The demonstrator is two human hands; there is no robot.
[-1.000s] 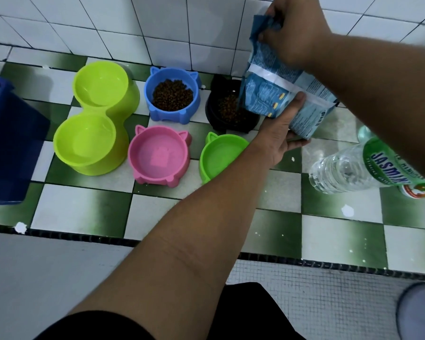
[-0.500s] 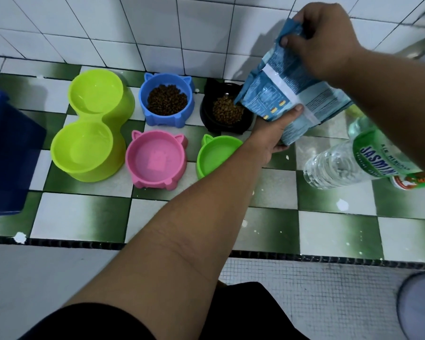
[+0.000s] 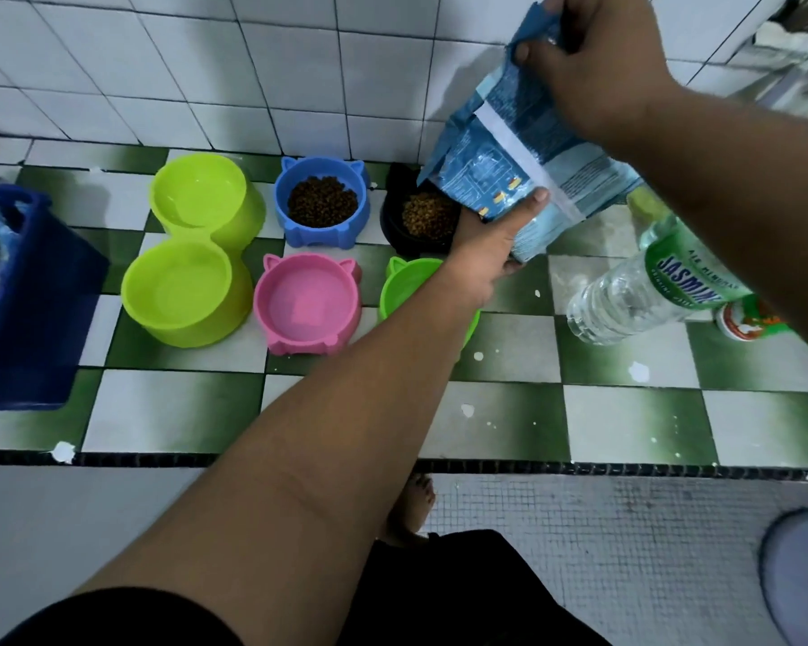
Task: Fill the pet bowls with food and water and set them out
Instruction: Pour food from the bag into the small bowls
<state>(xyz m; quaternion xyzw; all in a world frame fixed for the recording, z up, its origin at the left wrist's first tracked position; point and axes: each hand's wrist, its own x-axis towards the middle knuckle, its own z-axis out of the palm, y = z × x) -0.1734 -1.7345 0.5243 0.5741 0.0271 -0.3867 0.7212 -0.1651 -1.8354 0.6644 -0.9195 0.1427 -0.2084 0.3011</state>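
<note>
The food bag (image 3: 509,146) hangs tilted, lower corner just above the black bowl (image 3: 391,226) (kibble already inside), left hand (image 3: 481,258) gripping its lower edge, right hand (image 3: 598,67) gripping its top.

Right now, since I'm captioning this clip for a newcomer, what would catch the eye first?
The blue food bag at upper right, tilted over the black bowl of kibble, right hand pinching its upper end and left hand gripping its lower end. Then the bright bowls left of it on the checked tiles: a blue bowl of kibble, a lime double bowl, a pink bowl.
</note>
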